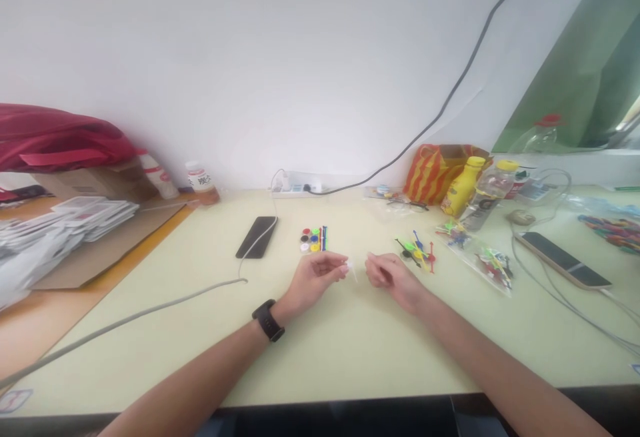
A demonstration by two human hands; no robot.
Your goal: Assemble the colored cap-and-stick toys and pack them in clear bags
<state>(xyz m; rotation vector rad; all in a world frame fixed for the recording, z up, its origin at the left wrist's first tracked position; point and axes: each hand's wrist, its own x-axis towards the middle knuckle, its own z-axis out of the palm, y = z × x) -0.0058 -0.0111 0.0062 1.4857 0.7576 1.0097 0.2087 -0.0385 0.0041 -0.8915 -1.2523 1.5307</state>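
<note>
My left hand [319,278], with a black watch on its wrist, pinches a small white plastic arrow spinner [353,268] above the table. Apart from it on the right, my right hand [393,280] has its fingers curled in a pinch; what they hold, if anything, is hidden. Beyond my left hand lie several coloured round pieces [305,239] in rows, beside thin coloured arrow strips [325,238]. To the right of my right hand, several arrow spinners [418,251] in black, green, yellow, blue and red lie in a loose group.
A black phone [257,237] with a cable is at left. Clear bags of spinners [495,267], a second phone [565,260], a yellow bottle [463,186] and a striped bag [431,174] stand or lie at right. A power strip [297,184] sits against the wall.
</note>
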